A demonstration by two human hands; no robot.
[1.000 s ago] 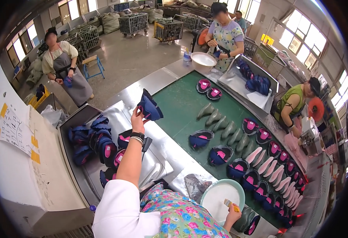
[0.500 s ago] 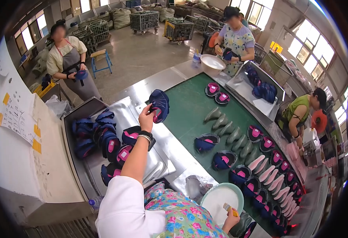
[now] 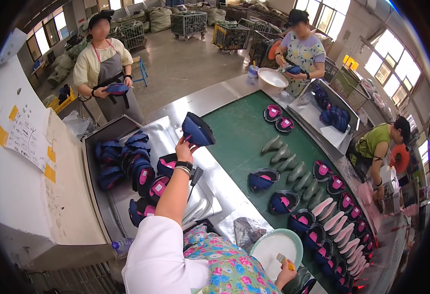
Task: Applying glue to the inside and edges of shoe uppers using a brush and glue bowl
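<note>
Raised above the metal table, my left hand (image 3: pixel 185 150) pinches the edge of a navy shoe upper (image 3: pixel 199 130), whose side now faces up. Low on the right, my right hand (image 3: pixel 285 275) grips a brush (image 3: pixel 283 260) with a yellow handle and pale bristles. The brush is over a light green bowl (image 3: pixel 299 245) of white liquid. Left of my arm, a metal tray (image 3: pixel 122 215) bears a heap of navy shoe uppers (image 3: pixel 139 169) with pink insides.
A green work surface (image 3: pixel 234 147) carries rows of navy uppers (image 3: pixel 283 201), grey shoe lasts (image 3: pixel 293 169) and pink insoles (image 3: pixel 333 220). One co-worker (image 3: pixel 109 63) stands beyond the tray holding an upper. Two others work across the surface, near a second tray (image 3: pixel 301 108) and white basin (image 3: pixel 273 81).
The upper in my left hand has turned, its opening swinging out of sight. At the far left, the co-worker stands nearer the table. My right hand and brush stay at the bowl.
</note>
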